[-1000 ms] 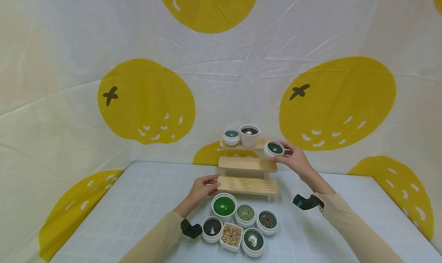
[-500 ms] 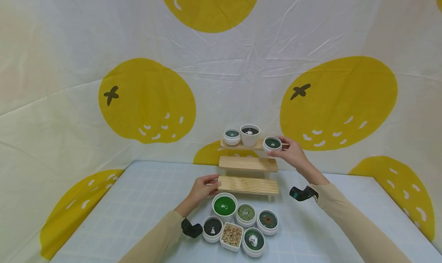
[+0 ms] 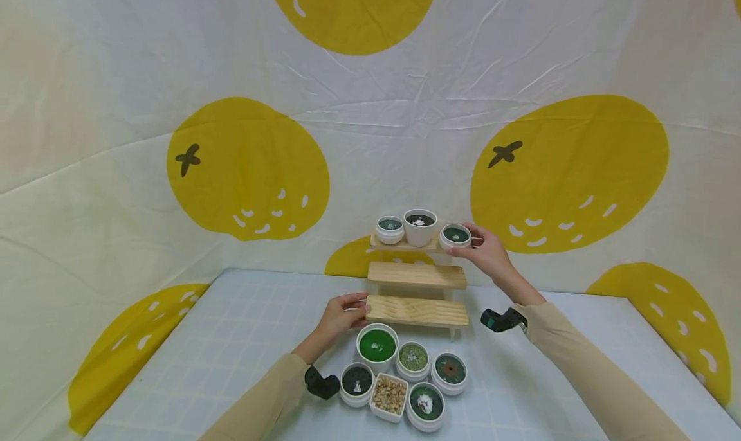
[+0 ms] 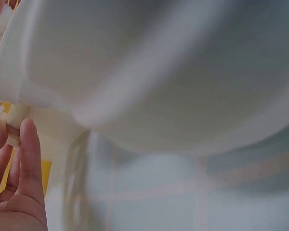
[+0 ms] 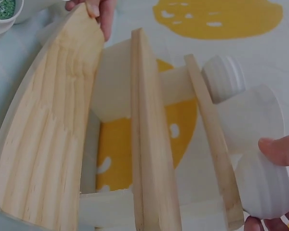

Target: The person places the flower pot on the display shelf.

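A three-step wooden stand (image 3: 417,309) rises at the back of the table. My left hand (image 3: 336,317) pinches the left end of its lowest step, thumb above the board's edge in the left wrist view. Up at the top step's right end, my right hand (image 3: 489,254) holds a round white ribbed cup (image 3: 455,235) with dark green filling, upright. In the right wrist view this cup (image 5: 265,185) is against the top board (image 5: 214,139); whether it bears on it I cannot tell. Left of it stand a taller white cup (image 3: 419,229) and a small ribbed cup (image 3: 390,230).
Before the stand sit several filled white containers: a large bright-green cup (image 3: 377,346), a speckled green cup (image 3: 413,359), a brown-centred cup (image 3: 449,371), a black-filled cup (image 3: 356,383), a square dish of chopped nuts (image 3: 389,395) and a white-marked green cup (image 3: 425,404).
The right hand has moved the ribbed cup up and slightly left, to the top step's right end beside the taller cup. My left hand has stayed on the lowest step.
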Tool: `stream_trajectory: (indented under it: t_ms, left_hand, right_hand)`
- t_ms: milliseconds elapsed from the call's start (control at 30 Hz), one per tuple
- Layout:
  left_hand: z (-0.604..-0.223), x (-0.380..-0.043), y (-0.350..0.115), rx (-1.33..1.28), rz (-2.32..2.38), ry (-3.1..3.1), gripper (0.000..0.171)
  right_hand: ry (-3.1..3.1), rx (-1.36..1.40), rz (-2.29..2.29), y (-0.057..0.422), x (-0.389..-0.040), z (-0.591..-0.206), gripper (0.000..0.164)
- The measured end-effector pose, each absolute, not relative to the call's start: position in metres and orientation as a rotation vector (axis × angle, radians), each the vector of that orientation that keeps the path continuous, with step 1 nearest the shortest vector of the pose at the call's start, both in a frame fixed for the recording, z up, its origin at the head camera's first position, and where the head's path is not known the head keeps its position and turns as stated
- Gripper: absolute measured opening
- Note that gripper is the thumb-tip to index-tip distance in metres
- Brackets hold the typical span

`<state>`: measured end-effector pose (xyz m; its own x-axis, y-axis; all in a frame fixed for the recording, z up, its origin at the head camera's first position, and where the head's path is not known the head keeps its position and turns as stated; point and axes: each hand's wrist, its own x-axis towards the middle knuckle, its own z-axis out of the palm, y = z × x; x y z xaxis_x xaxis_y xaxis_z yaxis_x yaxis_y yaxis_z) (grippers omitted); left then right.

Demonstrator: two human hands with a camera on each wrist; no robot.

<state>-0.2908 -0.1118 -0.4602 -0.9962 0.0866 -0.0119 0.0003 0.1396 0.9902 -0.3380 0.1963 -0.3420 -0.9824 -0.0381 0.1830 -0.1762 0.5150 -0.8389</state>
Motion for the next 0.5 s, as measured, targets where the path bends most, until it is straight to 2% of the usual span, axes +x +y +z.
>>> stream_trajectory:
  t_ms: [500]
  left_hand:
    - [-0.4554,-0.287,-0.1109,0.095,2.02,2.319,0.042]
  right_hand:
    - [-2.518,0.151,1.588,0.1941,-0.3419,-0.346,0.074]
